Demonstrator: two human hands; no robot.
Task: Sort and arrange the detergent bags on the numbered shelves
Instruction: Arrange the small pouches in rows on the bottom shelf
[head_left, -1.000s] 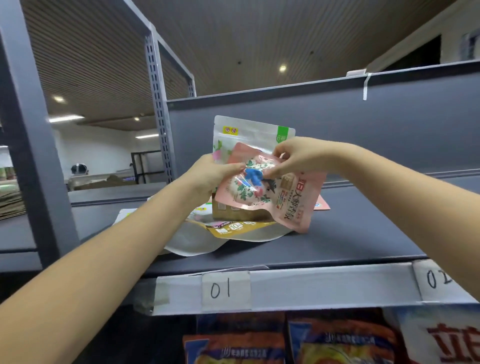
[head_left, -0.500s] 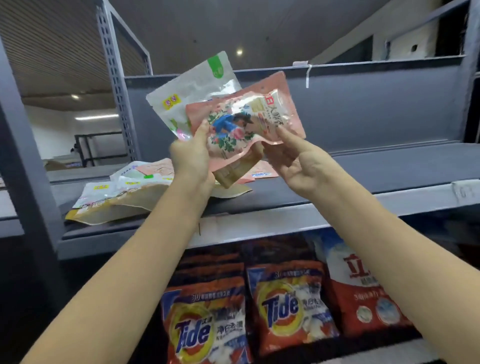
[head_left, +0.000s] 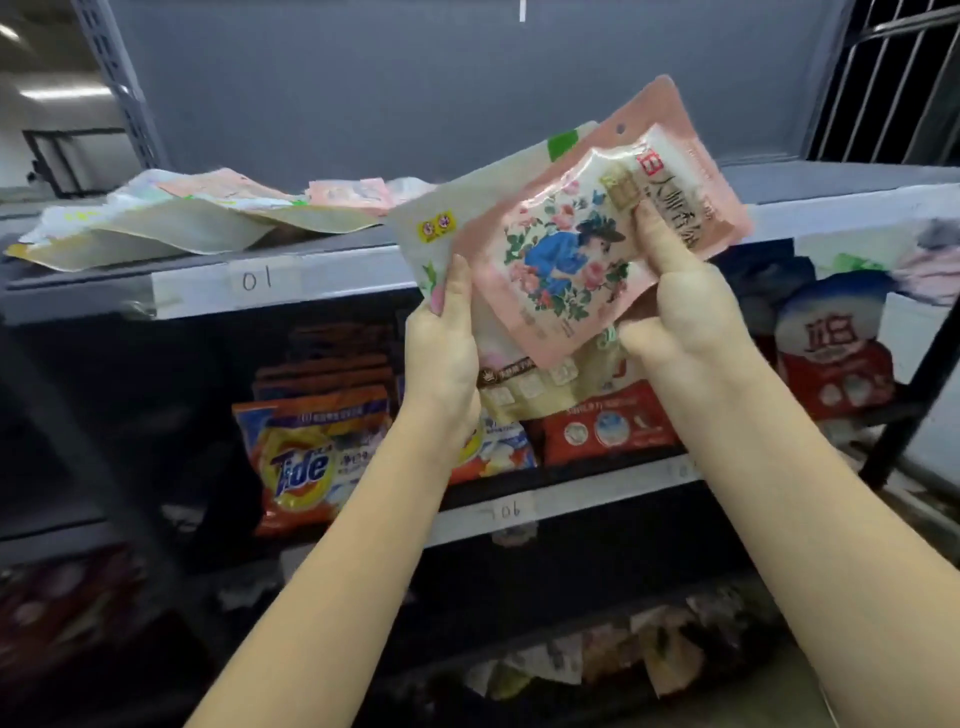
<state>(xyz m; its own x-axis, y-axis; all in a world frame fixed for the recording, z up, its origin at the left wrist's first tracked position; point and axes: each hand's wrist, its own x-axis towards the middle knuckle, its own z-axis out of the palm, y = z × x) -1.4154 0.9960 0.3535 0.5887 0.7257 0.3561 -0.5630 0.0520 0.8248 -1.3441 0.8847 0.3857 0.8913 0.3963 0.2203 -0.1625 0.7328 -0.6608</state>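
While both hands hold two bags up in front of the shelves, the left hand (head_left: 441, 343) grips the lower left edge of the cream bag (head_left: 447, 223), thumb laid along its front. The right hand (head_left: 680, 306) pinches the pink bag (head_left: 587, 244), thumb pressed on its printed face and the other fingers curled behind, where they are hidden. The pink bag lies over the cream one and covers most of it; both tilt with their tops toward the upper right.

On the top shelf (head_left: 831, 179), near its left end above the label 01 (head_left: 257, 280), a loose pile of flat bags (head_left: 171, 218) lies flat, pale and pink ones overlapping; how many there are cannot be told. The middle shelf (head_left: 571, 506) holds standing bags: orange Tide bags (head_left: 306, 457) at its left, red bags (head_left: 608, 421) partly hidden behind the held bags and forearms, and another red and white bag (head_left: 836, 353) toward its right end. A label on that shelf's front edge is blurred and hard to read. The bottom shelf (head_left: 571, 670) is dark; crumpled bags lie there, but their kind cannot be made out.
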